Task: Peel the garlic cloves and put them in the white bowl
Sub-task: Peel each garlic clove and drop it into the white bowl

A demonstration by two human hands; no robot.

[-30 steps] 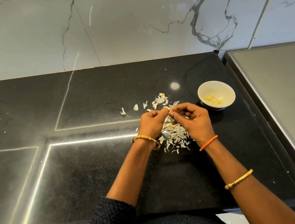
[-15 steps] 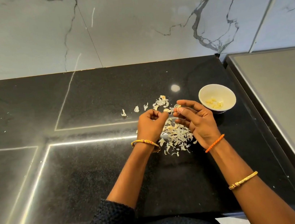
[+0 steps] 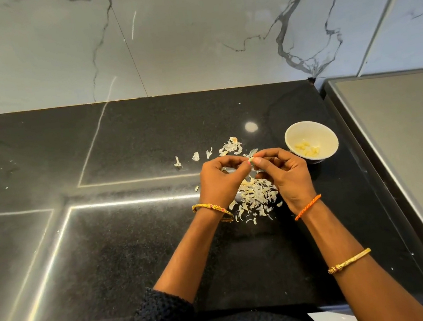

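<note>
item: clove (image 3: 251,159), small and pale, pinched between the fingertips of both hands above the counter (image 3: 136,252). only a sliver shows; how much skin is left on it cannot be told.

left hand (image 3: 220,183): fingers curled, thumb and forefinger closed on the clove's left side, probably to steady it.

right hand (image 3: 287,177): fingers curled, thumb and forefinger nipping the clove's right end, likely to strip skin away.

both hands sit over the peel heap (image 3: 258,200), so loose skin would fall onto waste already gathered there. stray flakes (image 3: 230,146) lie just beyond, toward the wall.

bowl (image 3: 311,142): white, just right of the right hand, a few peeled cloves (image 3: 308,149) inside. it stands on the stripping hand's side, so the drop should be a short reach.

edges and room: the bowl is near the counter's right edge, where a grey steel surface (image 3: 406,146) begins; little slack there, and a careless nudge could push it that way. wide bare counter lies to the left and toward the body. marble wall (image 3: 186,27) closes the far side, well apart from the hands.

step judged: peeling under way, several cloves done.
</note>
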